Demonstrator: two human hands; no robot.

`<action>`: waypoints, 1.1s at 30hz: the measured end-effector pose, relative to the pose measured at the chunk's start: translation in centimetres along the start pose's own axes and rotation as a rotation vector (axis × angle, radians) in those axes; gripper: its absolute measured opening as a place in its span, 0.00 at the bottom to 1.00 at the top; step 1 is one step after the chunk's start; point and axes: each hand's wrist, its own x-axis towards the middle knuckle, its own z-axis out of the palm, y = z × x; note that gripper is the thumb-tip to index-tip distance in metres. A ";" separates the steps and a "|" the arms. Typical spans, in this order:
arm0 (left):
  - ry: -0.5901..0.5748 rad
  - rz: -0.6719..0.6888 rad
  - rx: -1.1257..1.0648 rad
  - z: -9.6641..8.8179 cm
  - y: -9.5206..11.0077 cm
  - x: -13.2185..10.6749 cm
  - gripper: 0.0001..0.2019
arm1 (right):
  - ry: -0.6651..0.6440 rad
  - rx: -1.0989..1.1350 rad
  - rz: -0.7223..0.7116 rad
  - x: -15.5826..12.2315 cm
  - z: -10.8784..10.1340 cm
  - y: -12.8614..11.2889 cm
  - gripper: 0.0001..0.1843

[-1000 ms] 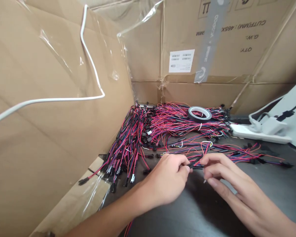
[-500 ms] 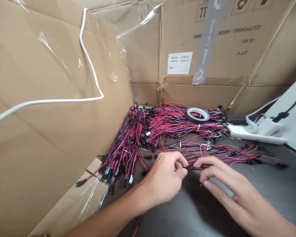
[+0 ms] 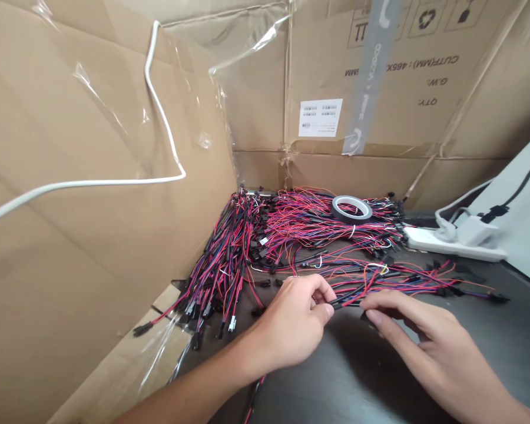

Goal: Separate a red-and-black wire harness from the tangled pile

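1. Since our left hand (image 3: 291, 327) is closed, thumb against forefinger, on one end of the black connector (image 3: 345, 302), we judge that this hand is best used as the anchor. It should sit low over the dark surface (image 3: 490, 347), with any force running along the connector's length and not across it.
2. Our right hand (image 3: 428, 347) lies long and fairly flat, its fingertips meeting the connector's other end. We cannot tell whether they pinch it or only press on it, because the thumb is hidden. We think a grip on the hard housing would be kinder than one on the thin leads.
3. The connector sits just in front of us, between the two hands. It is at the near edge of a loose strand of wires (image 3: 406, 281), red, blue and black, that trails off to the right. We would raise it slightly clear of those neighbours so that no stray lead snags on it.
4. Further back lies the big wire pile (image 3: 300, 224) with a tape roll (image 3: 351, 208) resting on it. A second bundle (image 3: 221, 271) fans out along the cardboard wall (image 3: 92, 265) on the left. Both are near the hands but not touching them, and a wide sweep of the left forearm could drag the plug ends.
5. A power strip (image 3: 450, 244) lies at the right rear, well apart from the work.
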 end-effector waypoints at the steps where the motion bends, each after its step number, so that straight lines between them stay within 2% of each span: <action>1: -0.013 -0.014 -0.014 0.0 0.0 0.0 0.06 | 0.028 -0.006 0.008 0.0 0.0 0.0 0.06; 6: -0.051 -0.106 -0.107 0.1 -0.3 0.1 0.04 | 0.047 0.032 0.090 -0.1 0.2 0.1 0.06; 9: -0.037 -0.102 -0.202 0.1 -0.3 0.2 0.04 | 0.013 0.067 0.132 -0.1 0.2 0.0 0.03; 12: -0.030 -0.087 -0.298 0.1 -0.3 0.3 0.05 | -0.059 0.061 0.110 0.0 0.2 0.0 0.09; 16: -0.048 -0.094 -0.409 0.1 0.1 0.3 0.06 | -0.161 0.046 0.060 -0.1 0.0 0.2 0.10; 21: -0.133 -0.088 -0.400 0.0 0.2 0.3 0.02 | -0.222 0.072 0.077 -0.1 0.1 0.2 0.10; 25: -0.203 -0.050 -0.364 -0.2 0.1 0.2 0.04 | -0.265 0.163 0.211 0.3 0.3 0.1 0.10; 30: -0.321 -0.055 -0.272 -0.1 0.3 -0.2 0.06 | -0.229 0.475 0.415 0.8 0.4 0.3 0.15; 33: -0.341 -0.088 -0.261 0.0 0.4 -0.3 0.09 | -0.196 0.594 0.542 0.9 0.2 0.3 0.18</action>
